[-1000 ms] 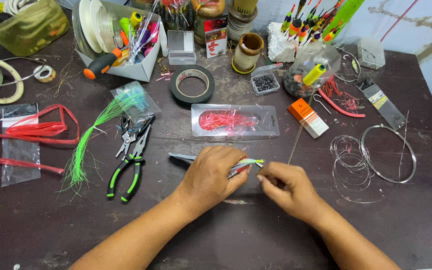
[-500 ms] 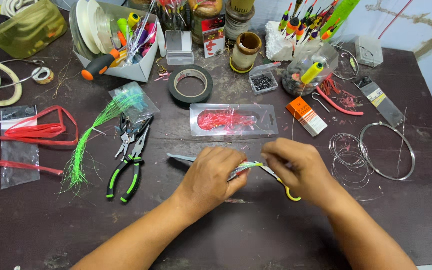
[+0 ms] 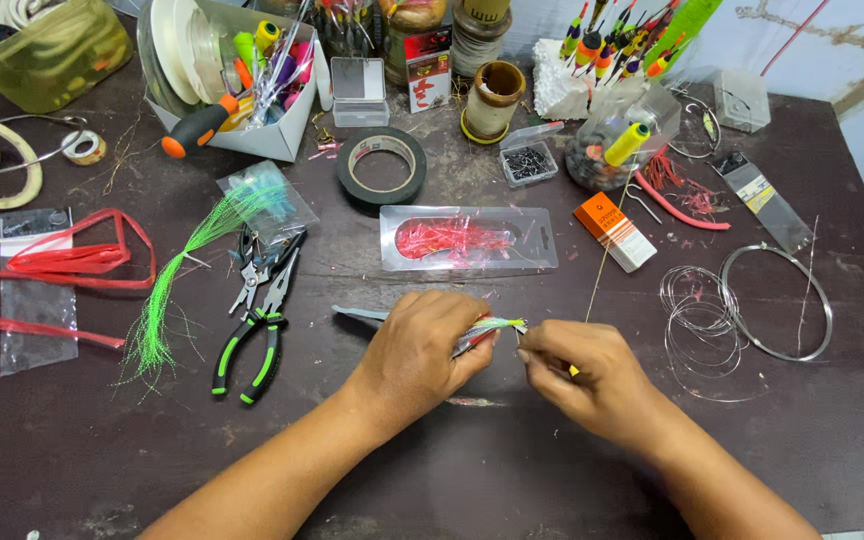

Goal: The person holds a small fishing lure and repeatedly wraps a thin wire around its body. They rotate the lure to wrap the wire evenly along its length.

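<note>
Right hand (image 3: 592,375) has dropped back toward the worktop (image 3: 452,470), fingers pinching a yellow-handled tool; left hand (image 3: 422,355) fingers grasping feathered lure (image 3: 492,328).

On the dark desk (image 3: 102,470), green-handled pliers (image 3: 257,335) lie at nine o'clock beside a bright green fibre bundle (image 3: 177,290), a black tape roll (image 3: 382,168) sits at twelve o'clock, and wire coils (image 3: 742,310) rest at three o'clock.
</note>
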